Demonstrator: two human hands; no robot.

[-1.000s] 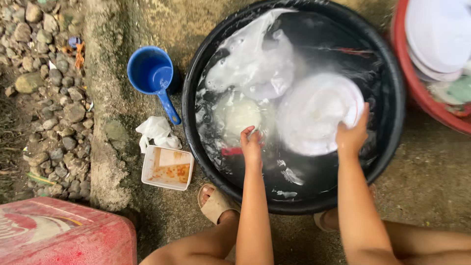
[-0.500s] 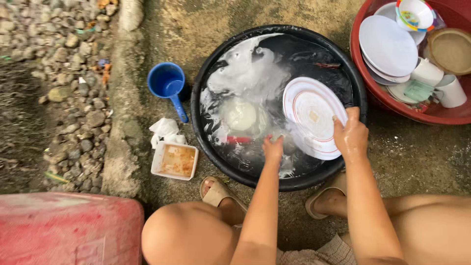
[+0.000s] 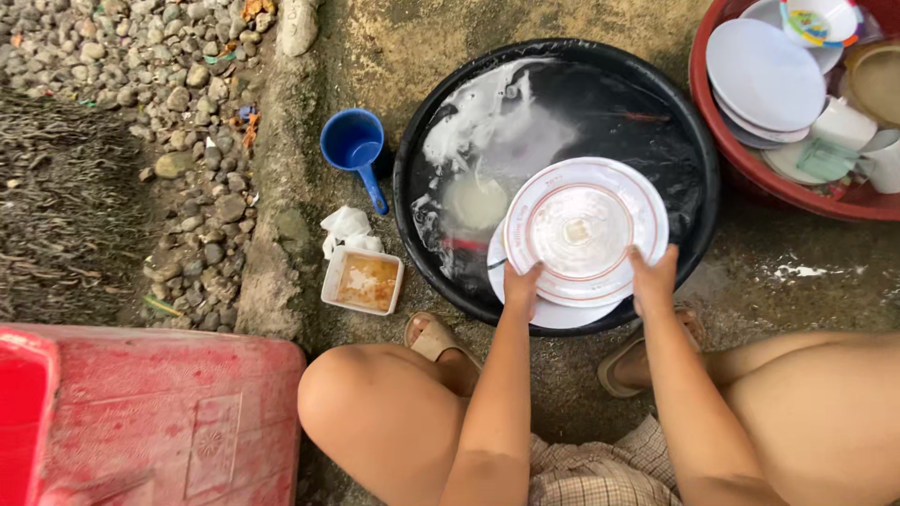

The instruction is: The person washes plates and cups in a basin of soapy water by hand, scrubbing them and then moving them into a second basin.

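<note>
1. White with a red ring, the plate [image 3: 581, 230] sits held over the near part of the black basin [image 3: 694, 141], lifted out of the soapy water; a second plate [image 3: 553, 314] shows just under its near edge.
2. We judge the step in hand to be washing or rinsing this plate, with the lift from the water done and the plate not yet set anywhere.
3. The left hand [image 3: 520, 289] grips the plate's near-left rim, fingers closed on the edge and thumb on top. We cannot tell whether it also holds the lower plate.
4. The right hand [image 3: 653, 279] grips the near-right rim the same way, fingers curled over the edge, not spread.
5. In our judgement the next move calls for a firm two-handed hold on a wet, slippery rim and care to keep the two plates from sliding apart.
6. Beyond the hands, a pale round dish [image 3: 476, 201] lies under the water with foam [image 3: 473, 117] drifting farther off.
7. Far to the right of the right hand, a red tub [image 3: 750, 169] holds stacked white plates [image 3: 764, 75], cups and a small patterned bowl [image 3: 816, 19].
8. To the left of the left hand stand a blue dipper [image 3: 354, 145], a crumpled white wrapper [image 3: 345, 228] and a square container [image 3: 364, 281] with orange residue; a red crate [image 3: 159, 422] lies nearer the person, well apart.
</note>
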